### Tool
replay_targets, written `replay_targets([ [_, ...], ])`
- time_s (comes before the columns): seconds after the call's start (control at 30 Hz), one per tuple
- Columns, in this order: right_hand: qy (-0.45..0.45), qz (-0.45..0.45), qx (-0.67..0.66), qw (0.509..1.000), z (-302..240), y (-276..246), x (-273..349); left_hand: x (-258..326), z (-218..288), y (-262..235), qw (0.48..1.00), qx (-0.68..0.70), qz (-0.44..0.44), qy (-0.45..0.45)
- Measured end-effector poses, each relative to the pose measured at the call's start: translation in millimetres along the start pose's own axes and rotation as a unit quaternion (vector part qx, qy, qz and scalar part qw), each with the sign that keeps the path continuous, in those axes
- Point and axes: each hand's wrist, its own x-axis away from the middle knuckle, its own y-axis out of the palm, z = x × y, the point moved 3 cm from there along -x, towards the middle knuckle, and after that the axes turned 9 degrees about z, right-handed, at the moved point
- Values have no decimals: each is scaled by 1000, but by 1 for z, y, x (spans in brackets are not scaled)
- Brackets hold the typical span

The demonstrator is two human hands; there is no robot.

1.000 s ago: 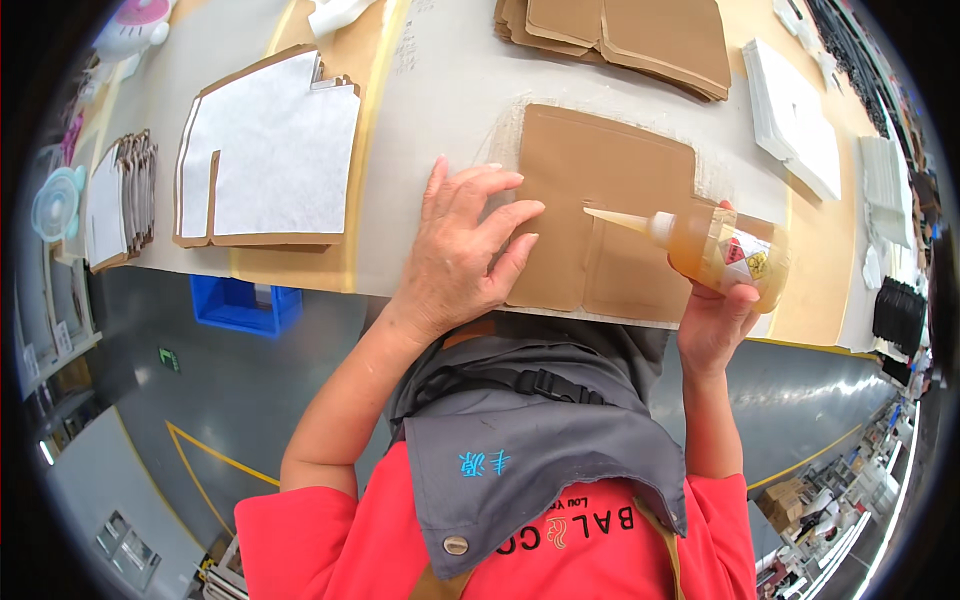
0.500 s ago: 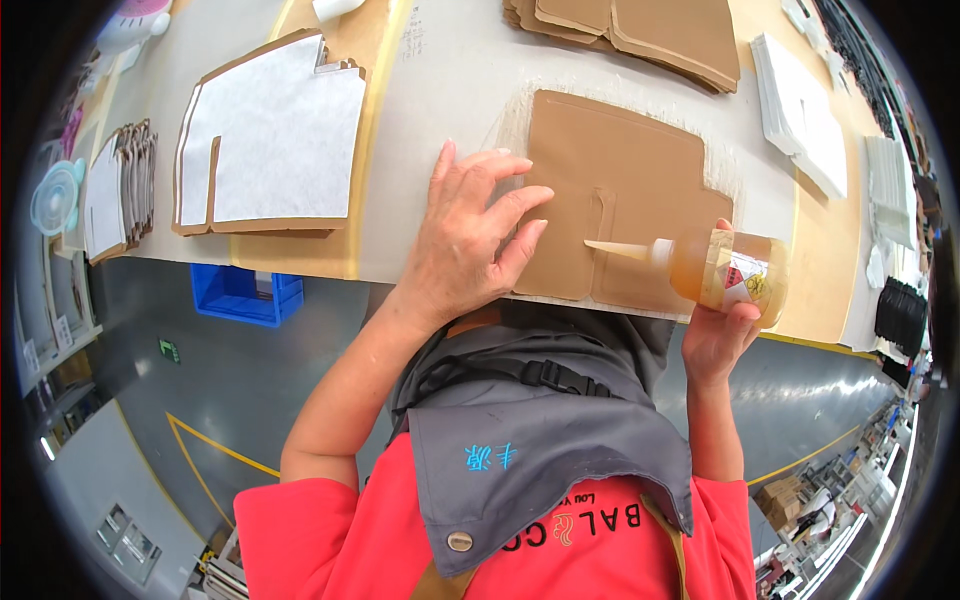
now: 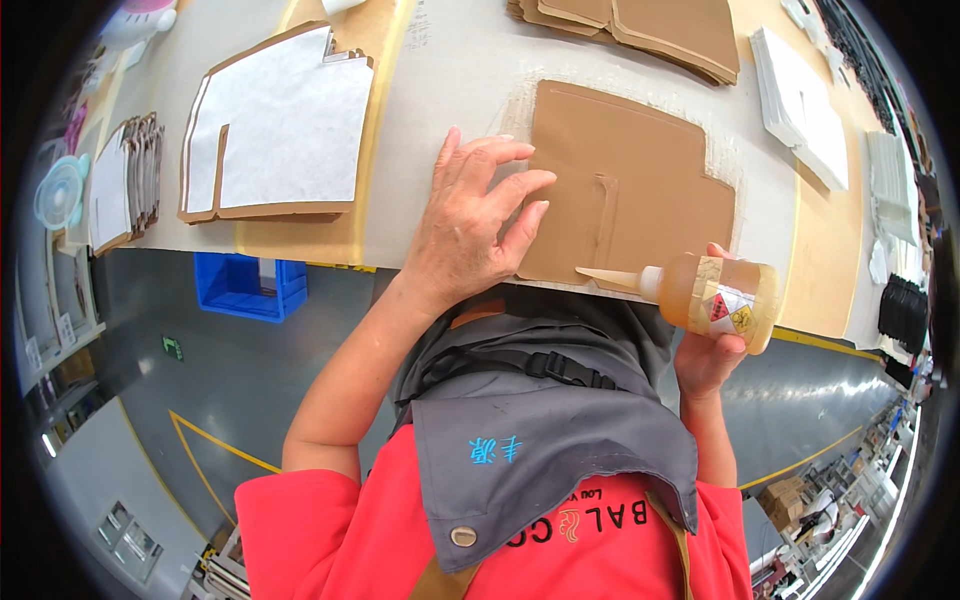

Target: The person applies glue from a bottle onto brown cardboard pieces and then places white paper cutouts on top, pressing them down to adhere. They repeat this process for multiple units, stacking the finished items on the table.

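The brown panel (image 3: 655, 160) lies flat on the worktop (image 3: 440, 110), its near edge at the wearer's waist, probably so that we can reach all of it without stretching; the right hand (image 3: 708, 362) has its fingers wrapped round an amber bottle (image 3: 715, 300), thumb on the near side; we see the bottle tipped almost level, likely to aim its tapered nozzle (image 3: 612, 279) at the panel's near edge, though we cannot tell whether the tip touches; the left hand (image 3: 475, 215) has its fingers spread and bent, empty, at the panel's left edge, perhaps to steady it, but we cannot tell how firmly they rest; a white-faced stack (image 3: 290, 130) sits to the left, a brown stack (image 3: 660, 35) beyond the panel and white sheets (image 3: 800, 110) to the right, which seems to leave us working room while everything stays within reach.
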Motion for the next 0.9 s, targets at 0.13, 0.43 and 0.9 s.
replay_targets([
  [0.13,-6,7,-17,1000,5,12,3,0,-3,-2,999,23,18,-20],
  [0.43,69,15,-101,992,13,41,7,-1,-6,-4,997,49,45,-45],
  [0.9,-10,-27,-107,994,1,83,-120,-2,-20,-12,973,144,126,-131],
])
